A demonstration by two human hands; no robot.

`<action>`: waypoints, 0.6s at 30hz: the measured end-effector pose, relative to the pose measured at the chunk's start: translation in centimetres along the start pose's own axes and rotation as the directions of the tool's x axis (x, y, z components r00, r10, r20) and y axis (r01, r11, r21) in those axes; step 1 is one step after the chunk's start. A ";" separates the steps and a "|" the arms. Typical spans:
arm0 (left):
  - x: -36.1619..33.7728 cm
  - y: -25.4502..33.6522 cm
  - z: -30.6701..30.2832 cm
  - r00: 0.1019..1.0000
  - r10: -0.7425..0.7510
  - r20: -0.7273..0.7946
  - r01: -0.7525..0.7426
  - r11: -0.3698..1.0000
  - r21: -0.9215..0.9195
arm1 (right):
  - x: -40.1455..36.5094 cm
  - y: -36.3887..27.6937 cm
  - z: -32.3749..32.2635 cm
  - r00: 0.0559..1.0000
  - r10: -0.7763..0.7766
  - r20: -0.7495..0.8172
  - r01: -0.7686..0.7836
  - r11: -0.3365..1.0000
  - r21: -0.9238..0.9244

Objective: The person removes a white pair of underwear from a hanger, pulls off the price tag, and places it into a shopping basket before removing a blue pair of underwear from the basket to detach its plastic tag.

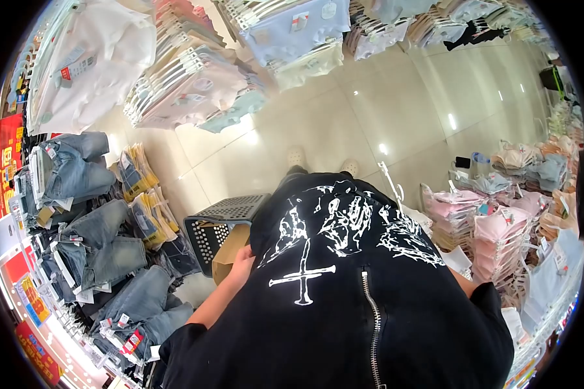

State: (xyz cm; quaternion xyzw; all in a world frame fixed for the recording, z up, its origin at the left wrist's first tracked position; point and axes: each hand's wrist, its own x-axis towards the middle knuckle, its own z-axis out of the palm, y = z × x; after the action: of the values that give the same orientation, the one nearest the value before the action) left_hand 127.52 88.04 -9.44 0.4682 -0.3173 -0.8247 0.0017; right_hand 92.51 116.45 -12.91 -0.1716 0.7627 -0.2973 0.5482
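My left hand (241, 262) is at the left side of my black shirt (318, 305), its fingers curled at the edge of a brown cardboard piece (230, 251). Right beside it is a dark grey perforated basket (230, 209), with the cardboard partly inside its opening. What my left fingers grip is mostly hidden by the hand itself. Of my right arm only a bit of forearm (464, 283) shows below the sleeve; the right hand is hidden behind the shirt and stacked garments. A white hanger (390, 185) sticks up near the shirt's right edge.
Folded jeans (104, 243) and packaged items (152, 217) line the left. Pink and pale garments (499, 230) are stacked on the right, near a black phone-like object (462, 162). Hanging underwear (194, 91) fills racks ahead. My light shoes (296, 157) stand on the tiled floor (396, 104).
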 end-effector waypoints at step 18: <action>2.7 6.5 -0.7 0.906 -0.410 0.108 0.241 0.708 0.664 | -0.2 -0.5 0.3 1.000 0.014 0.020 -0.014 1.000 -0.005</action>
State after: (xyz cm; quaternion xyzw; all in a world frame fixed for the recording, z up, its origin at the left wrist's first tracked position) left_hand 124.69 81.68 -8.39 0.3827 -0.4869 -0.7063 -0.3430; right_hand 92.81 116.08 -12.53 -0.1706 0.7590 -0.2899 0.5575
